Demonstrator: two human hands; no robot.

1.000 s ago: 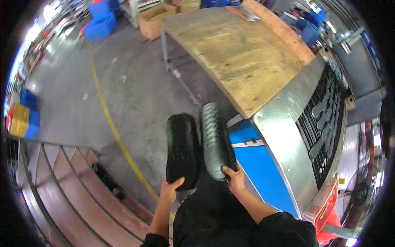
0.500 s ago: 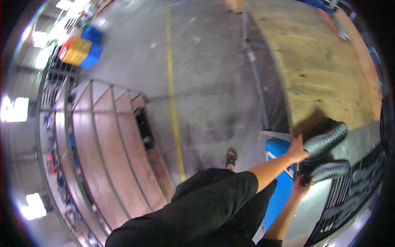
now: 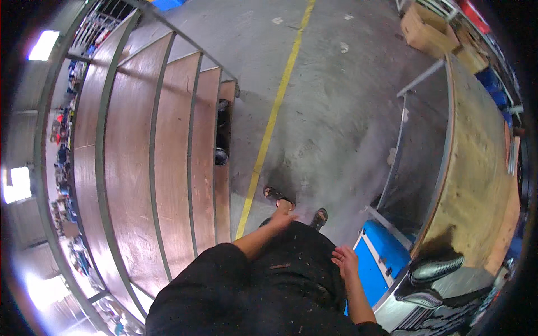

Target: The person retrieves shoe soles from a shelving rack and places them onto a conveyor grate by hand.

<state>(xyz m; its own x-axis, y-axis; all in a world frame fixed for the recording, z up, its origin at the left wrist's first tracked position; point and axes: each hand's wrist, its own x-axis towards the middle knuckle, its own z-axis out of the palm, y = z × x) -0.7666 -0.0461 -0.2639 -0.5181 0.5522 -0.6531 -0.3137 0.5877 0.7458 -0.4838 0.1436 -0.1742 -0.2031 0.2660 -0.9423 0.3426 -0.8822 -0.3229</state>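
My left hand (image 3: 284, 218) hangs over my dark trousers near my feet. Its fingers reach forward, holding nothing. Close to my right thigh, my right hand (image 3: 346, 261) is empty, with loosely curled fingers set apart. Two dark grey, shoe-shaped pieces lie at the near end of the bench on my right: one piece (image 3: 436, 269) is farther away, and the second (image 3: 421, 298) lies beside it, nearer me. Neither hand touches them. A blue panel with a white strip (image 3: 372, 263) stands between my right hand and the bench.
Tall shelving with wooden boards (image 3: 131, 157) runs along my left. A wooden bench top (image 3: 468, 168) on a metal frame stands at right, with black slatted pieces (image 3: 448, 319) at its near end. Cardboard boxes (image 3: 428, 31) sit at the far right. A yellow line (image 3: 280, 95) crosses the floor.
Both hands have let go of the shoe-shaped pieces, which now lie on the bench. My hands have drawn back left toward my body, and the view has turned, with the shelving now nearer.
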